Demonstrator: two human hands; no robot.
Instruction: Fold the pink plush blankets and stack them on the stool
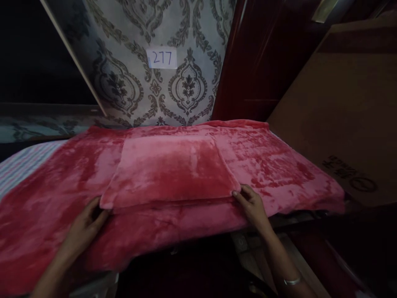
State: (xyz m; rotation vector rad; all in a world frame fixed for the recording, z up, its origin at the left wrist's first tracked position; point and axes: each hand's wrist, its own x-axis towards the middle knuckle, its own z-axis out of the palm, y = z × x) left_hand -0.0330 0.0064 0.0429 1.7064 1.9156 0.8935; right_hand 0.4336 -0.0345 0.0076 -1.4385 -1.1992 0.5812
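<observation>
Apparently at an aligning step, the pink plush rectangular cloth lay centrally, near corners pinched by the left hand and right hand; the next move likely called for even tension above the larger rose-red plush blanket.

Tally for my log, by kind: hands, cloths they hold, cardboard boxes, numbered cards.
Left hand and right hand: 2
Held pink cloth: 1 (layers unclear)
Cardboard box: 1
Numbered card: 1
Total: 5
</observation>
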